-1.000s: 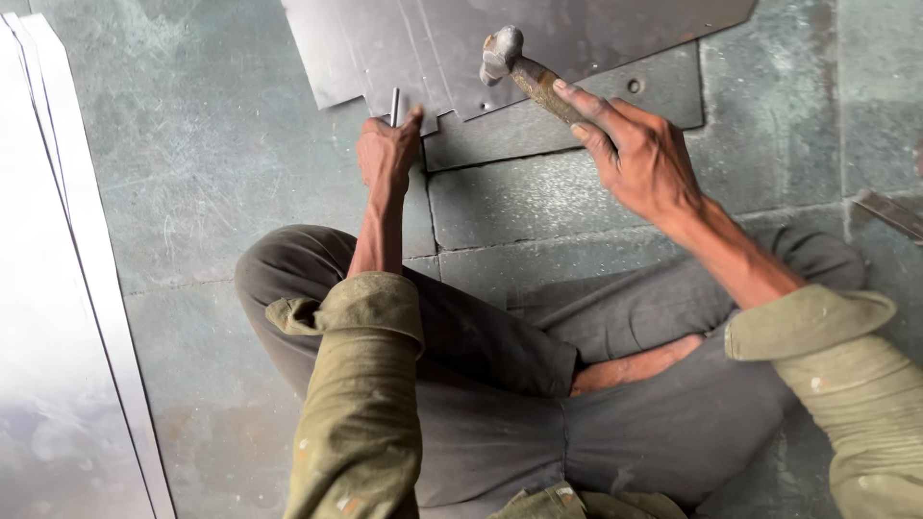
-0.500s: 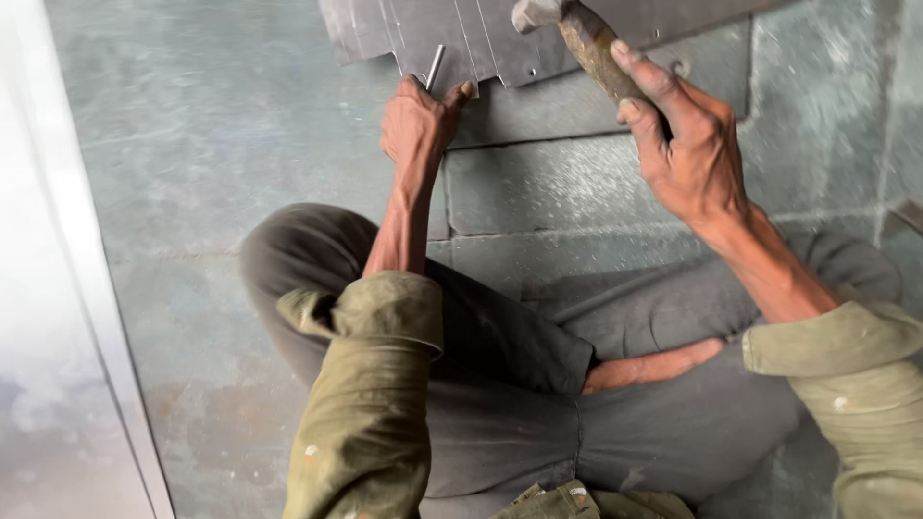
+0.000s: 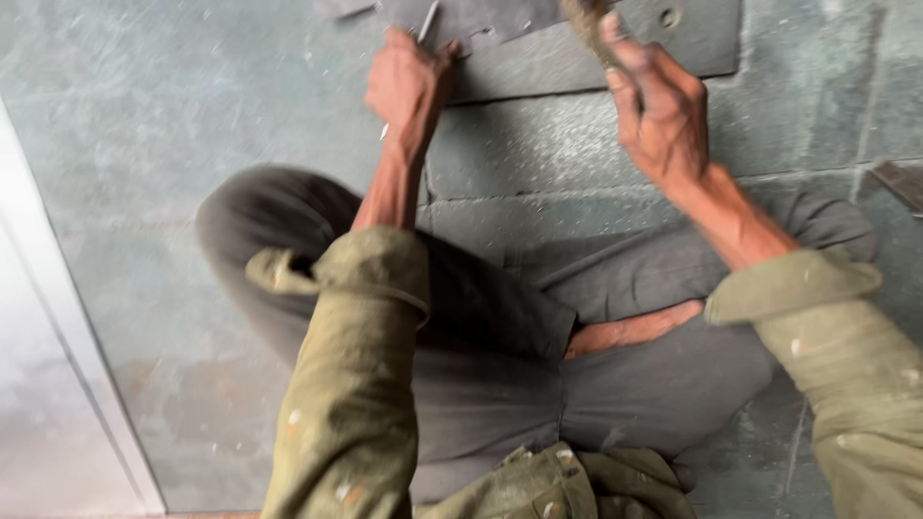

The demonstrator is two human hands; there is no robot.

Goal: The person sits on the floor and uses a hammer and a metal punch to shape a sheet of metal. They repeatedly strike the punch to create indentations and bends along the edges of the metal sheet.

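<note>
Since half a second ago, your view has dropped, pushing the metal sheet (image 3: 538, 24) to the top edge of the frame. Your left hand (image 3: 409, 86) rests at the sheet's near edge, its fingers clamped on a thin chisel (image 3: 426, 21) standing against the sheet. Your right hand (image 3: 659, 111) sits to the right of the chisel, its fingers wrapped around the wooden hammer handle (image 3: 588, 21). Below the sheet lies the stone floor (image 3: 538, 144).

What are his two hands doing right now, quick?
Left hand: closed on a thin metal chisel, tip on the grey metal sheet.
Right hand: closed on a wooden hammer handle; the head is out of view.
</note>
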